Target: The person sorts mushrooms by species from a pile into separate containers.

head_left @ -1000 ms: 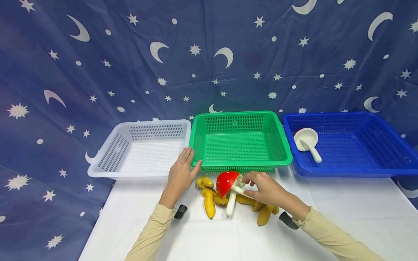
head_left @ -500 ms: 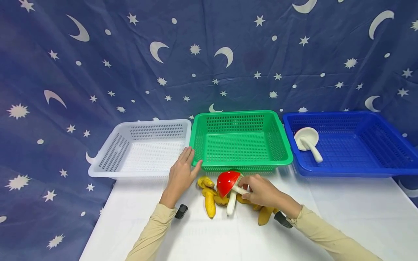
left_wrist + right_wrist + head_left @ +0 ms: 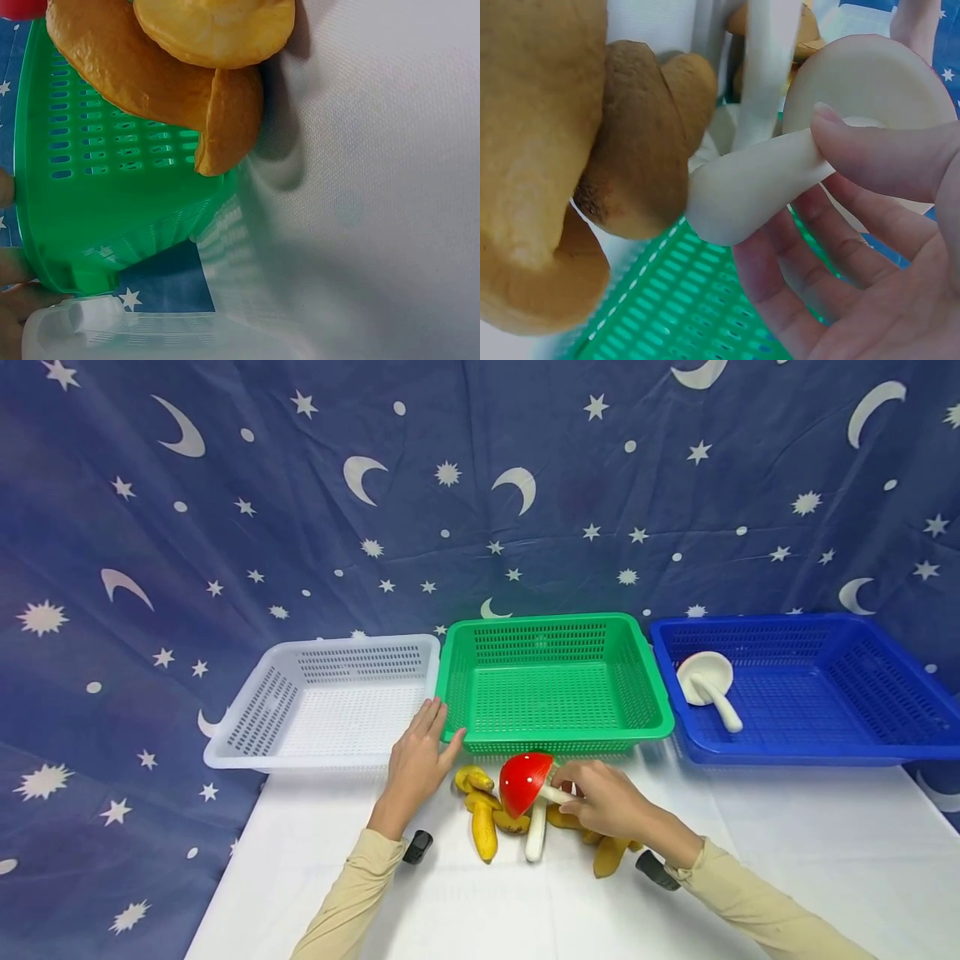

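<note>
A red-capped toy mushroom [image 3: 522, 783] with white spots and a white stem lies before the green basket [image 3: 555, 748]. My right hand [image 3: 606, 797] pinches its stem; the right wrist view shows the thumb on top of the stem [image 3: 757, 184] and fingers below. Under the cap stands out another white stem [image 3: 536, 835], its top hidden. Several yellow-brown toy mushrooms [image 3: 484, 835] lie on both sides, partly covered by the right hand. With fingers straight, my left hand [image 3: 417, 762] rests at the front left corner of the green basket, where it meets the white basket [image 3: 315, 762].
At the right a blue basket [image 3: 795, 752] holds a white-stemmed mushroom [image 3: 707, 681], its underside facing up. The three baskets stand in a row at the back of the white table [image 3: 510, 918], against a dark blue cloth [image 3: 420, 443] with moons and stars.
My right hand has moved slightly left and its fingers have closed on the red mushroom's stem. The red cap and the white stem below it have shifted slightly. The left hand stays in place.
</note>
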Demonstrator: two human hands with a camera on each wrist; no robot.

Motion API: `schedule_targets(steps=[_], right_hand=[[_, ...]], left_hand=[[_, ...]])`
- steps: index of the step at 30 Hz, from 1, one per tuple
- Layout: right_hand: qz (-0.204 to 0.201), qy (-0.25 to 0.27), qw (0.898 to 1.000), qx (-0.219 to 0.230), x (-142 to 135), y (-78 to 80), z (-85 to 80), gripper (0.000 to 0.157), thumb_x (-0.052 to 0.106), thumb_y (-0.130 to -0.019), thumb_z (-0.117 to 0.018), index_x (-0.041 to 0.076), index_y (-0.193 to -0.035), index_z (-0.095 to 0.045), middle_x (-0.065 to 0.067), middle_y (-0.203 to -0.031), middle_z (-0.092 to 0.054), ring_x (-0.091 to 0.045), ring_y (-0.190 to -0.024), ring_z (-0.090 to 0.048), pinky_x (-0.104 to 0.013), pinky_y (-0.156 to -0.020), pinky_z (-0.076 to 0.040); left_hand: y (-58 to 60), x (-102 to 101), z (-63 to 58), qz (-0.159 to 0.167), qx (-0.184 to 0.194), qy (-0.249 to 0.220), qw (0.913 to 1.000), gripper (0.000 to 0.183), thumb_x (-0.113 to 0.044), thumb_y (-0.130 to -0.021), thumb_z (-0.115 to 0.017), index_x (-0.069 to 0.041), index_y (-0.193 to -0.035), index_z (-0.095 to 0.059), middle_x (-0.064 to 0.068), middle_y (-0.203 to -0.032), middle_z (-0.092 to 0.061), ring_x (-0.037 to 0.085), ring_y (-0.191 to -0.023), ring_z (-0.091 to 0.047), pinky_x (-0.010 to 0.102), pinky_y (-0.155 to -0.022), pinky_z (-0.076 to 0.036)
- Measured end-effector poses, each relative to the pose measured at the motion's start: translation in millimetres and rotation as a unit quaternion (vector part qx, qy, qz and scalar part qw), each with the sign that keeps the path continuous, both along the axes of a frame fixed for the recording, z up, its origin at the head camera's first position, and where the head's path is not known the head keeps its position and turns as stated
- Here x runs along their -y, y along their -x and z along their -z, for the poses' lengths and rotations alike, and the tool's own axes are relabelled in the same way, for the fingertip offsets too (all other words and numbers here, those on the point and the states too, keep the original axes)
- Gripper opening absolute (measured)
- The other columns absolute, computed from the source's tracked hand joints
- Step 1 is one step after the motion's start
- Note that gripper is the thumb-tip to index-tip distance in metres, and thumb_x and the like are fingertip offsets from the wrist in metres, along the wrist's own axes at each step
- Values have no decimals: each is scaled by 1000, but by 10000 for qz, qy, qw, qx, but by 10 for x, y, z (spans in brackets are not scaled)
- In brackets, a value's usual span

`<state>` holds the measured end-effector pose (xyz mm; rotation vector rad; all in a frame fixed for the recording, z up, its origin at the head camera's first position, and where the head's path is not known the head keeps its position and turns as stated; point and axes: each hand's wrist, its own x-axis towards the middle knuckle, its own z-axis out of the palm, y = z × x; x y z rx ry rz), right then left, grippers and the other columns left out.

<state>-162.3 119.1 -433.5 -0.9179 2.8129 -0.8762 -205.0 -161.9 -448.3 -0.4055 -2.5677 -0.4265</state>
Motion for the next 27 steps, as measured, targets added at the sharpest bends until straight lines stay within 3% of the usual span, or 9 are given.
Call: schedule_targets(steps=[27], right_hand=[[71, 121, 9972, -738, -232, -97, -328, 24, 7, -68, -73, 17, -88, -63, 12, -78, -55, -4, -66, -48, -20, -54, -41]], left_hand=[[8, 0, 15, 21, -116, -2, 9999, 55, -40, -87, -48, 2, -122, -50, 16, -130, -43, 27, -122, -36, 41, -95, -36]])
